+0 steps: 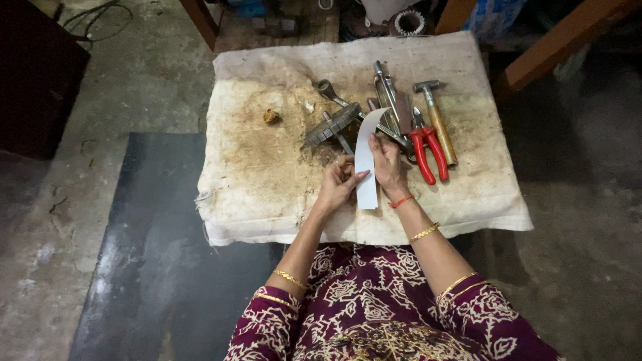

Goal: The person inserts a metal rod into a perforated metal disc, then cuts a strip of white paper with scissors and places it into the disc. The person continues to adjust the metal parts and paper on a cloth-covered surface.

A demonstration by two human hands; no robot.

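Observation:
Both my hands hold a long white strip of paper (365, 154) upright over the stained cloth (254, 167). My left hand (338, 184) pinches the strip's lower left edge. On the other side, my right hand (386, 164) grips it, fingers curled around the edge. The strip's top curves toward the metal tools behind it.
Behind the strip lie a round toothed metal part (331, 126), a wrench (332, 92), metal bars (386, 93), red-handled pliers (426, 150) and a wooden-handled hammer (438, 124). A small brown lump (271, 117) sits to the left. A dark mat (154, 247) covers the floor at left.

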